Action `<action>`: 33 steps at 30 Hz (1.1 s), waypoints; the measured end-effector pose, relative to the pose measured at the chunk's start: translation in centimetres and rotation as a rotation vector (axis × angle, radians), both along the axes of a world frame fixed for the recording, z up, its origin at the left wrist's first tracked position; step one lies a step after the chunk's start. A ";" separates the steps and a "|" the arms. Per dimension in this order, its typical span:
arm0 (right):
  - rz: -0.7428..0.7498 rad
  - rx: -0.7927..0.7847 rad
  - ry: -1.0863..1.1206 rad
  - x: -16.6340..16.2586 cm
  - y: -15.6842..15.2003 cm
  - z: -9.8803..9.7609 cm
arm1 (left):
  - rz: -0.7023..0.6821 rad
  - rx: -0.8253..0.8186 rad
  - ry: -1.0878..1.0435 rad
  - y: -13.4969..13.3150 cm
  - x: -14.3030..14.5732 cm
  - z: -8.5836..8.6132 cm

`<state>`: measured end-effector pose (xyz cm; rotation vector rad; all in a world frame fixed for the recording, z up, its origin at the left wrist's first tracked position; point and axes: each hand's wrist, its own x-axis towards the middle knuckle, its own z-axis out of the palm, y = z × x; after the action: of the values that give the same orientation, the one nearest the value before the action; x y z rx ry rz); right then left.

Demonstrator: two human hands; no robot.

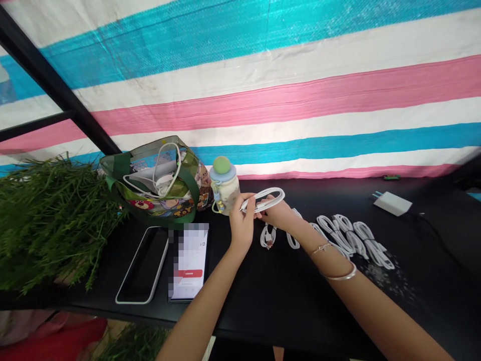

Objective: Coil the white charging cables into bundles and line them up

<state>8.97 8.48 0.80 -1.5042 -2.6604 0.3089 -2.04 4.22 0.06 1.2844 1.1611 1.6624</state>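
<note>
left hand point(242, 220), right hand point(274, 213): fingers clamped on white cable point(268, 195); bag point(158, 183) reads "toy".

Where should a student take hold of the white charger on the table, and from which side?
Grip the charger by its boxy body, coming from above and pinching its long sides. It lies flat with its metal prongs pointing left, so the block gives a firm hold clear of them.

White charging cable point(269, 193) coiled into narrow oval loop, held above tabletop, connector end poking left
</note>
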 end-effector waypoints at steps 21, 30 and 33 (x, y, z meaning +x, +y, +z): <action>-0.244 -0.143 0.808 1.8 -0.4 -1.3 | -0.147 -0.038 0.007 -0.7 0.4 0.6; -0.317 -0.590 1.518 3.2 -3.7 -0.7 | -0.385 -0.146 0.098 -0.9 1.0 0.1; -0.375 -0.605 1.577 2.9 -4.3 -0.8 | -0.396 -0.158 0.067 -0.7 1.2 -0.1</action>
<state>11.90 4.21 0.03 -0.9626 -1.0343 1.5161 -0.86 3.52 -0.02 1.3729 0.9775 1.2250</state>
